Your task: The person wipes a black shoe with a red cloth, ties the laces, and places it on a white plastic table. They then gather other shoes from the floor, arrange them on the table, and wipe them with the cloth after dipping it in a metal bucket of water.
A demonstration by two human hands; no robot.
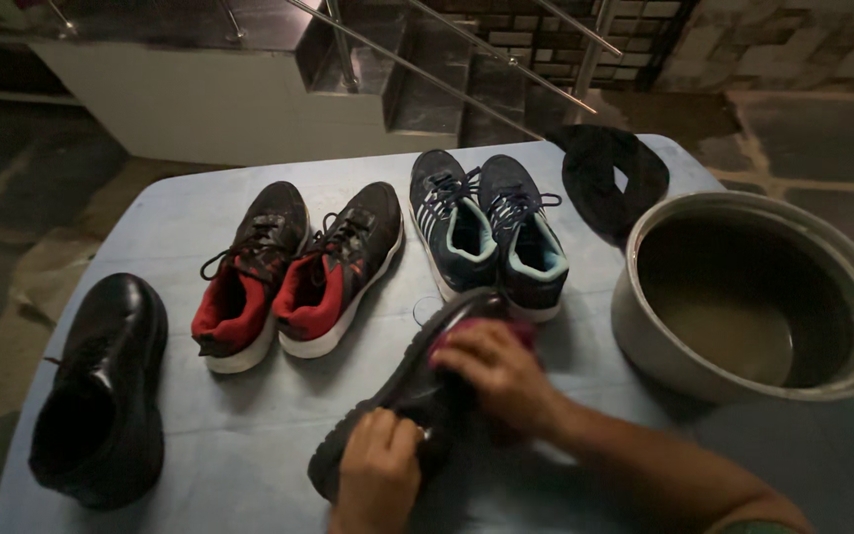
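A black shoe (417, 396) lies tilted on the pale blue surface (249, 435) close to its near edge, toe pointing toward the far right. The person's left hand (378, 470) closes its grip around the heel end of this shoe, fingers curled over the upper. The right hand (496, 371) presses a reddish cloth (452, 346) against the toe part of the same shoe; its grip is closed on the cloth, most of which is hidden under the fingers.

Near the left edge of the surface stands a second black shoe (101, 396), upright and well apart from the one in hand. Toward the middle, a pair of black sneakers with red lining (294, 272) sits side by side, toes to the far edge. Just right of them is a pair of dark blue sneakers with pale turquoise lining (491, 232), the heel of one just beside the toe of the held shoe. A dark cloth (610, 178) lies bunched at the far right corner. A large round metal pot (644, 336) stands at the right edge; whether it holds anything cannot be told in the dim light.
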